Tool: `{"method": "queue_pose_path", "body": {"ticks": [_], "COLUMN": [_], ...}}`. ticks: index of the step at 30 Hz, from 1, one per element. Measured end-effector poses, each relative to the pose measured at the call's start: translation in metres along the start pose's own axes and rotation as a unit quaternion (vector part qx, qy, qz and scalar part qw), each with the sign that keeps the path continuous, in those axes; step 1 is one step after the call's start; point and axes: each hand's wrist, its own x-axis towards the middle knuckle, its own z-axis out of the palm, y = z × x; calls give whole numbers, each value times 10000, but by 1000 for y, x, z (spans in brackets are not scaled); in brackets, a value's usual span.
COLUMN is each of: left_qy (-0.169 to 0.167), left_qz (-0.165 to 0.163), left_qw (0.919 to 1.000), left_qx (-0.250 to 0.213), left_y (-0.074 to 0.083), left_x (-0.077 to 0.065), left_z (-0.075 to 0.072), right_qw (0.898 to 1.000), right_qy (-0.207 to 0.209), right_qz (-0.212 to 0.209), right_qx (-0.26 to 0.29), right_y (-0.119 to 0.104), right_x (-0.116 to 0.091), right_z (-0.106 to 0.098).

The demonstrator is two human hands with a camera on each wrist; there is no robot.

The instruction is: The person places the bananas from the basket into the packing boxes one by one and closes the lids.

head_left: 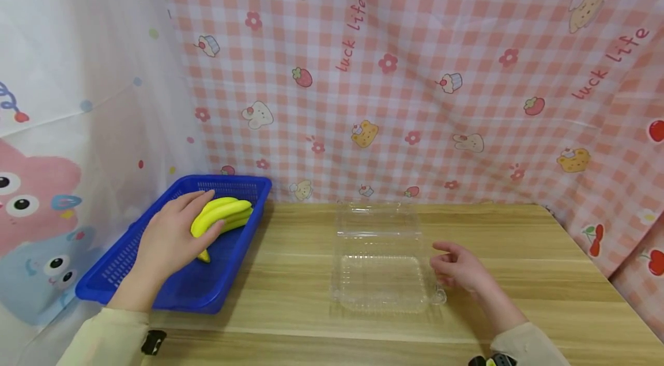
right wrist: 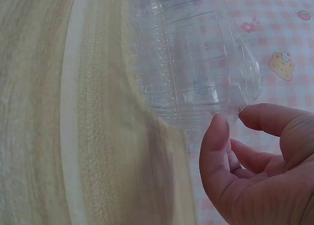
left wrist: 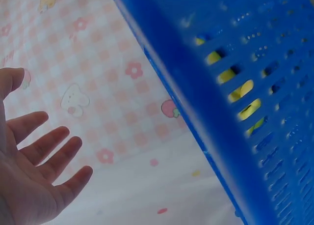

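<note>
A bunch of yellow bananas [head_left: 222,215] lies in a blue plastic basket [head_left: 189,301] at the left of the head view. My left hand [head_left: 168,236] reaches over the basket, its thumb and fingers spread beside the bananas. The left wrist view shows that hand [left wrist: 37,171] with parted fingers and nothing in it, while yellow shows through the basket's slots. A clear plastic clamshell box [head_left: 384,288] stands on the table with its lid raised at the back. Close to the box's right side is my right hand [head_left: 460,269], loosely bent, thumb and forefinger apart near the clear edge [right wrist: 216,95].
The wooden table [head_left: 290,302] carries the basket on the left and the box near the middle. A pink checked cloth [head_left: 332,95] hangs along the back, and a white patterned curtain [head_left: 109,66] hangs on the left, close to the basket.
</note>
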Motion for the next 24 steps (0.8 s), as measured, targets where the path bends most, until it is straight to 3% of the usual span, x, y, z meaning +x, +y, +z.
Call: {"method": "queue_pose_path", "body": {"ticks": [12, 18, 24], "left_qy": [-463, -623, -914], "left_qz": [-270, -334, -622], "left_qw": [9986, 9975, 9939], "left_qx": [-39, -48, -38], "left_y": [-9, -12, -17], "left_x": [16, 30, 43], "left_z": [-5, -3, 2], "right_qw": [9999, 9996, 9992], "right_qy": [-85, -124, -72], "right_qz": [13, 90, 217], "right_qx": [103, 248, 323], "right_y": [1, 2, 3], "right_x": [1, 1, 1], "right_z": [0, -1, 0]}}
